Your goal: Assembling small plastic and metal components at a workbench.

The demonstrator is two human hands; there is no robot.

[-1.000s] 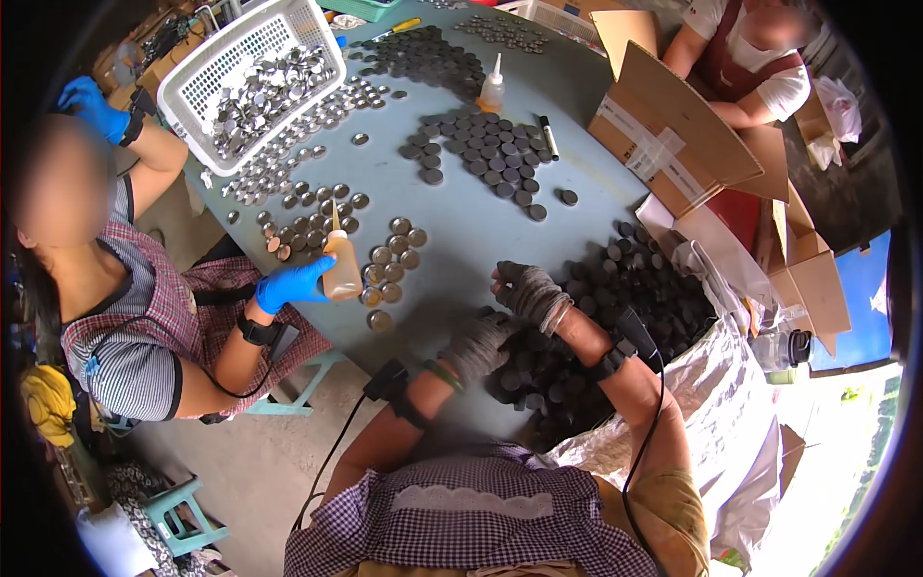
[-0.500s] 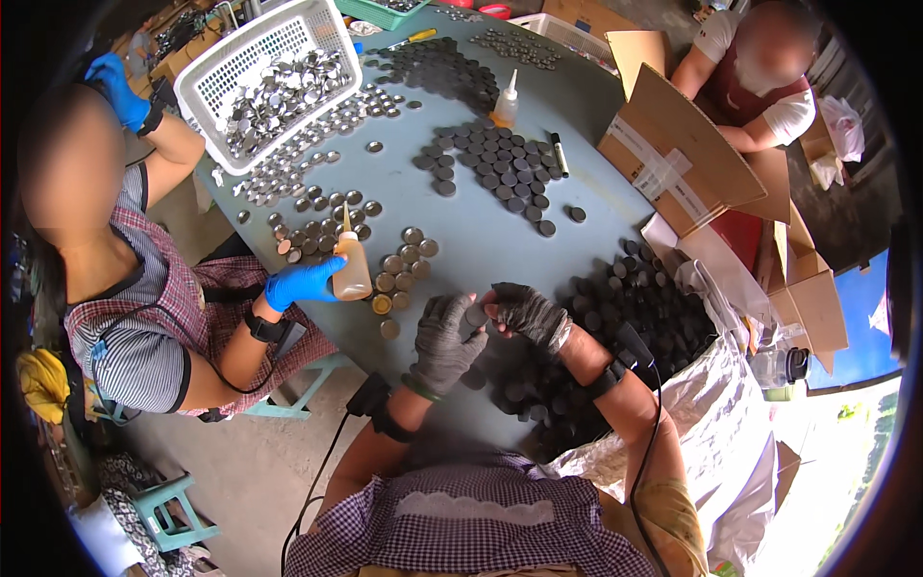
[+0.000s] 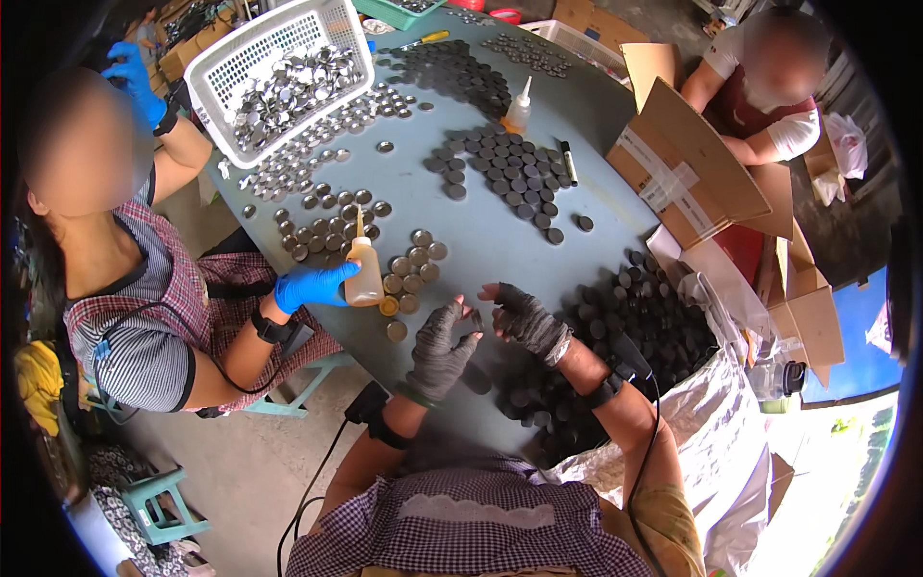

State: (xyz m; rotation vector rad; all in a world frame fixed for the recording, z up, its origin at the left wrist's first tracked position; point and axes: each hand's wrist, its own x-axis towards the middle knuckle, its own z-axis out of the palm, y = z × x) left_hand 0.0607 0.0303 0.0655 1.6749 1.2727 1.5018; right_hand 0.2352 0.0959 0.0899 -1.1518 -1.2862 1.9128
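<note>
My left hand (image 3: pixel 440 354), in a grey fingerless glove, is over the table's near edge. It holds a small dark disc (image 3: pixel 474 320) between thumb and fingertips, seen nearly edge-on. Just to its right, my right hand (image 3: pixel 524 317), gloved alike, has its fingers apart with nothing seen in them. A large heap of black discs (image 3: pixel 630 313) lies beside and below my right hand. Left of my hands sit shallow metal caps (image 3: pixel 418 256) in loose rows. One dark disc (image 3: pixel 476 378) lies on the table under my hands.
At the left, a co-worker's blue-gloved hand (image 3: pixel 312 286) holds a squeeze bottle (image 3: pixel 364 274). A white basket (image 3: pixel 197 82) of metal caps, a second bottle (image 3: pixel 519 111), a marker (image 3: pixel 569 163) and grouped black discs (image 3: pixel 510 173) occupy the table. An open cardboard box (image 3: pixel 687 159) stands right, another person behind it.
My hands have drawn apart; the right hand's fingers have left the disc and spread. The co-worker's bottle has shifted slightly right in the picture, along with the table and its things.
</note>
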